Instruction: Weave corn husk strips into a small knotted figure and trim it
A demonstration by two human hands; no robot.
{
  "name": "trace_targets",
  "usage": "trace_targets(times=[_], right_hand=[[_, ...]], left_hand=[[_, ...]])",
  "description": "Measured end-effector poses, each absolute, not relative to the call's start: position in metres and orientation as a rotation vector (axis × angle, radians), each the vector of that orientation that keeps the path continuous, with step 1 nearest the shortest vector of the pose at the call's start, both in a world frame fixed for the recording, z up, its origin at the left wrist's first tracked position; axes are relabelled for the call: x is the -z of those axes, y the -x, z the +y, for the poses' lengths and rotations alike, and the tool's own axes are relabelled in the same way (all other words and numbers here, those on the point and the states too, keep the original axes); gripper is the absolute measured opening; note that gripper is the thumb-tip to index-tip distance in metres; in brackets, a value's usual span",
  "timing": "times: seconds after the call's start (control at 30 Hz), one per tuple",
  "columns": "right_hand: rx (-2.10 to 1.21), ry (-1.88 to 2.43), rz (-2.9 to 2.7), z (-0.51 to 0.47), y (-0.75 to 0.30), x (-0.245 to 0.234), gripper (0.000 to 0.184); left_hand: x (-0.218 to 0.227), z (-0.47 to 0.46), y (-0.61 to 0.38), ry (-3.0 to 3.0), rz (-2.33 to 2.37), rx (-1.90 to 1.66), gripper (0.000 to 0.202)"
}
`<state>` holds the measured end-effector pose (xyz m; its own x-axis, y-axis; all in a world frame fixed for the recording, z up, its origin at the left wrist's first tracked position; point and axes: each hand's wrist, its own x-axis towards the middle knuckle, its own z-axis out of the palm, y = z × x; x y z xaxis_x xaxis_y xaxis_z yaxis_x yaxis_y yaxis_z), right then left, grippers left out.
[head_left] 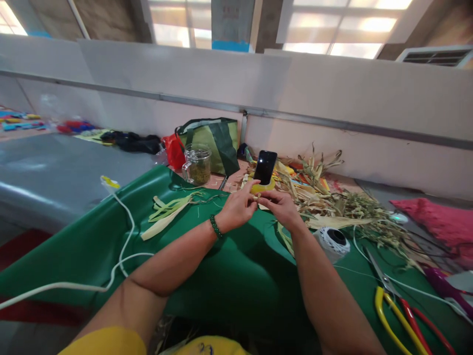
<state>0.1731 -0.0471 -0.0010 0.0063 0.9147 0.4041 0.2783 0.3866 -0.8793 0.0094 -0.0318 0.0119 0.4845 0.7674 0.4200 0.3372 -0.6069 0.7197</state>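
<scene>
My left hand (238,206) and my right hand (281,208) meet over the far part of the green sheet (236,276). Between their pinched fingertips is a small pale piece of corn husk (255,197), mostly covered by the fingers. A green beaded bracelet (216,227) circles my left wrist. Just beyond the fingers, a phone (265,167) leans upright on a yellow roll of tape (263,187). Green and cream husk strips (166,213) lie to the left of my hands. To the right spreads a heap of dry corn husks (314,203).
A spool of white thread (333,244) stands beside my right forearm. Scissors (385,282) and a red-handled tool (414,315) lie at the right. A glass mug (198,165) and a green bag (221,143) stand behind. A white cable (129,222) crosses the left side.
</scene>
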Motion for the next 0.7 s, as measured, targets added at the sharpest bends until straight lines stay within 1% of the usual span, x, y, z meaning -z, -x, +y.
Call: trace_targets(times=[0.1,0.3,0.4,0.53,0.6,0.7], right_hand=[[-0.624,1.111,-1.534,-0.047,-0.172,0.001,0.025],[-0.557,1.109,-1.553,-0.048,-0.165,0.004,0.028],[-0.519,1.148,-1.547,-0.048,-0.165,0.004,0.03],[-0.489,1.163,-1.47,-0.049,-0.167,0.003,0.033],[-0.498,1.146,-1.404,-0.05,-0.167,0.002,0.033],[-0.513,1.122,-1.346,-0.051,-0.165,0.001,0.033]], left_hand=[[-0.012,-0.03,-0.008,-2.193,0.875,-1.023,0.061],[-0.012,-0.03,-0.008,-2.186,0.856,-1.048,0.054],[-0.009,-0.028,-0.011,-1.973,0.806,-1.051,0.046],[-0.004,-0.023,-0.018,-1.545,0.604,-0.978,0.03],[-0.002,-0.021,-0.021,-1.408,0.533,-0.97,0.033],[-0.001,-0.02,-0.023,-1.397,0.54,-1.018,0.04]])
